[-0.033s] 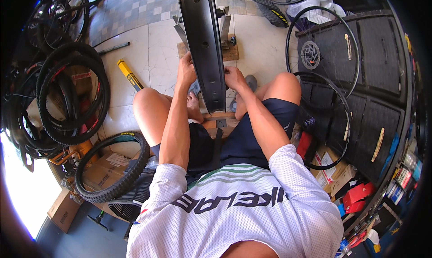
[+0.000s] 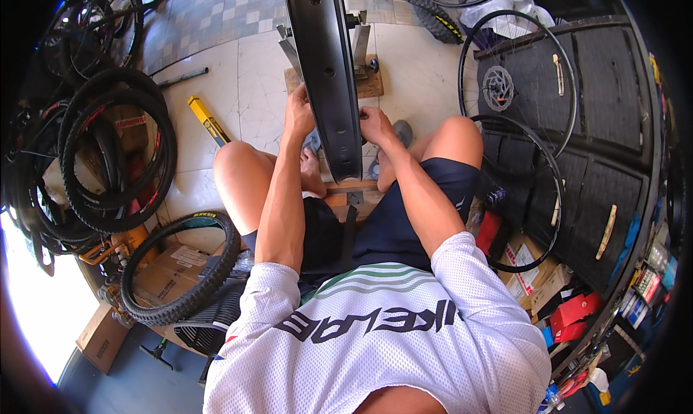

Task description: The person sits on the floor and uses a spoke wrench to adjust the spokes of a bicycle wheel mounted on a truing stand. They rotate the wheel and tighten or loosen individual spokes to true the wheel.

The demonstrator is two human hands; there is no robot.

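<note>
Between my knees stands a black bicycle wheel rim point(image 2: 333, 103), seen edge-on with holes along its bed. It is upright between the metal arms of a wheel stand point(image 2: 362, 49) on a wooden base point(image 2: 374, 88). My left hand point(image 2: 297, 116) is at the rim's left side, fingers bent inward and partly hidden behind it. On the other side my right hand point(image 2: 376, 126) is closed, its fingers curled close to the rim's edge. What either hand grips cannot be made out. The rim also hides any spokes and the hub.
Several tires point(image 2: 119, 150) hang at the left, and another knobby tire point(image 2: 180, 309) is by my left elbow. A yellow-and-black long box point(image 2: 208, 120) lies on the floor. Two spoked wheels point(image 2: 559, 190) lean against dark drawers point(image 2: 595, 136) at right. Boxes point(image 2: 574, 316) crowd the lower right.
</note>
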